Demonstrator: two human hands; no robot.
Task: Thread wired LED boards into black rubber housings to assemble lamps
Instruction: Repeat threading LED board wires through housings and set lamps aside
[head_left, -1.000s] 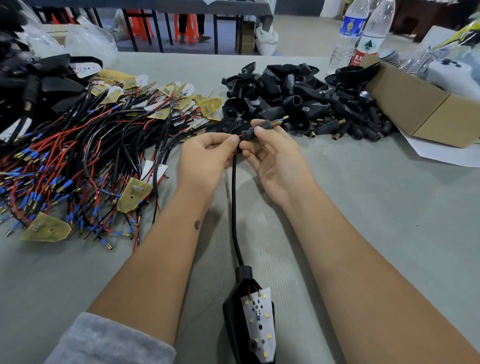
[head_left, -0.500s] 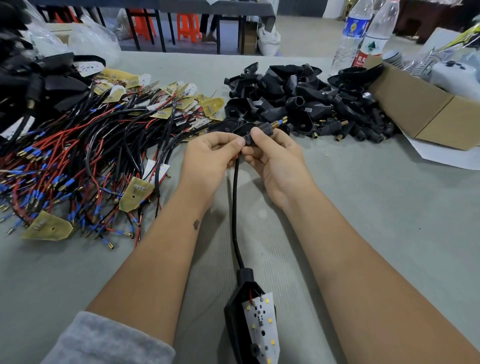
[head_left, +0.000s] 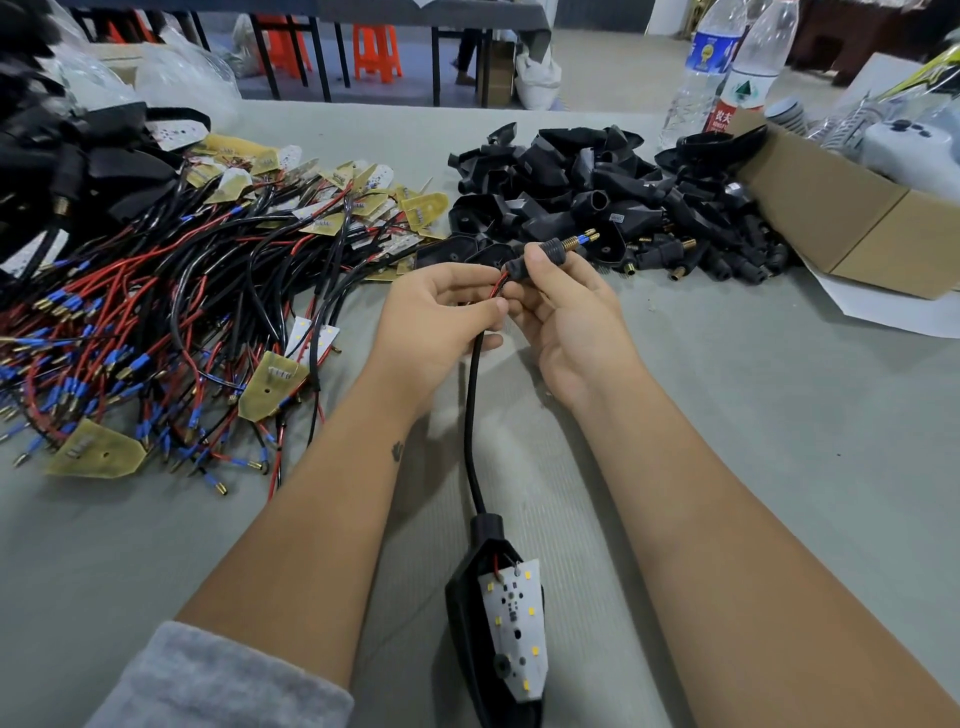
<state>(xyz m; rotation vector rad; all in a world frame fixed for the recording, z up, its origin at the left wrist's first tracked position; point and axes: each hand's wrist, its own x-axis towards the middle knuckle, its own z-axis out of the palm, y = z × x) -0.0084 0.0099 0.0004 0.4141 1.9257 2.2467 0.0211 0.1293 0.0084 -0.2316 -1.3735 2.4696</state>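
With the LED board (head_left: 511, 631) already seated in its housing (head_left: 460, 613) near the table edge, the left hand (head_left: 434, 317) pinches the wires (head_left: 500, 285) while the right hand (head_left: 563, 317) grips the end fitting (head_left: 519, 266) — likely threading the leads through — so the next move calls for a steady pull.

Both forearms extend forward, converging above the tabletop (head_left: 779, 415). Left hand (head_left: 436, 317): fingers curled, thumb and forefinger pinching. Right hand (head_left: 566, 317): palm turned inward, fingertips (head_left: 532, 255) closed in a grip.
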